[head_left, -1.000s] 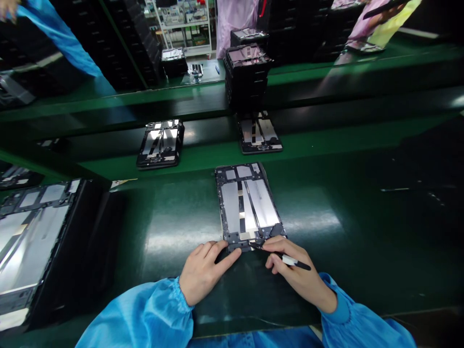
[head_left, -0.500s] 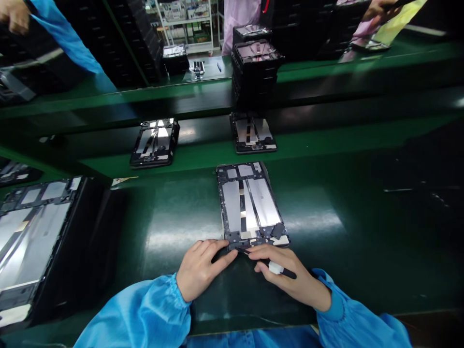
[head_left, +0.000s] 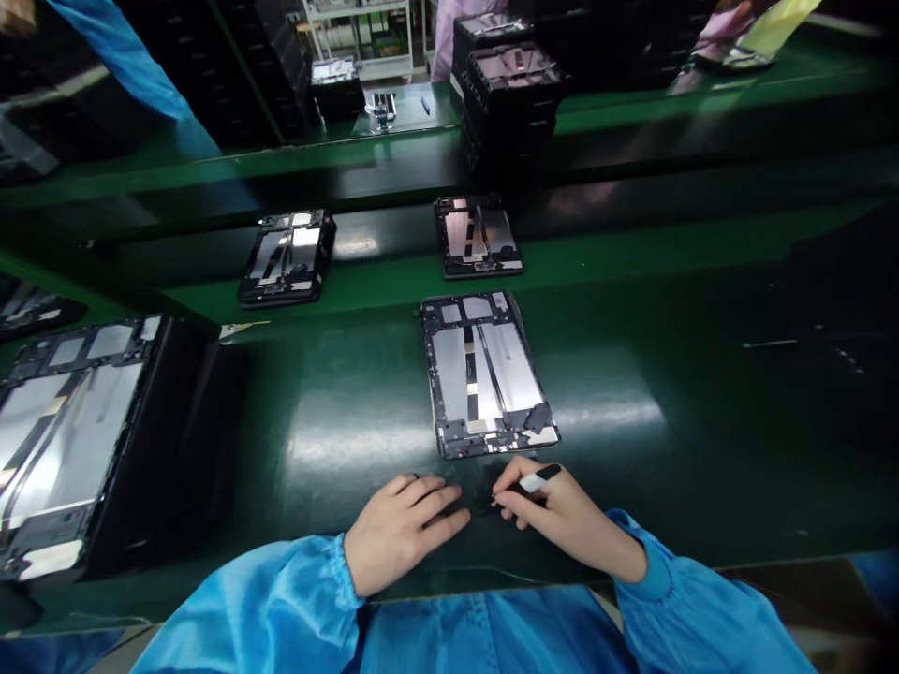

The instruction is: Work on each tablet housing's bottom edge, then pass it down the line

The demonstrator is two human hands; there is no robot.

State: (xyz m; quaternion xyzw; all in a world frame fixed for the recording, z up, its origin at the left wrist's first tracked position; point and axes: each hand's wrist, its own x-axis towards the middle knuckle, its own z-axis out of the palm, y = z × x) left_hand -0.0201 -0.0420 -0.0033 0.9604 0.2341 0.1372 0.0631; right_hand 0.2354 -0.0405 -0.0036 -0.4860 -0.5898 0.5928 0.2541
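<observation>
An open tablet frame [head_left: 484, 374] with silver plates and a dark rim lies flat on the green table [head_left: 702, 440], just beyond both hands. My right hand [head_left: 562, 515] is closed on a thin black tool with a white band [head_left: 532, 482], its tip pointing left, a short way in front of the frame's near edge. My left hand [head_left: 404, 538] rests on the table to the left of the tool's tip, fingers loosely bent and apart, holding nothing I can see. Both arms wear blue sleeves.
Two more tablet frames [head_left: 287, 255] [head_left: 478, 236] lie on the dark belt beyond. A stack of black trays [head_left: 512, 94] stands behind them. A larger tray with a frame [head_left: 70, 440] fills the left side. Other people's sleeves show at the top edge.
Both hands have drawn back from the frame's near edge toward me. The right hand has turned the tool so its white band faces up. The frames on the belt have shifted left.
</observation>
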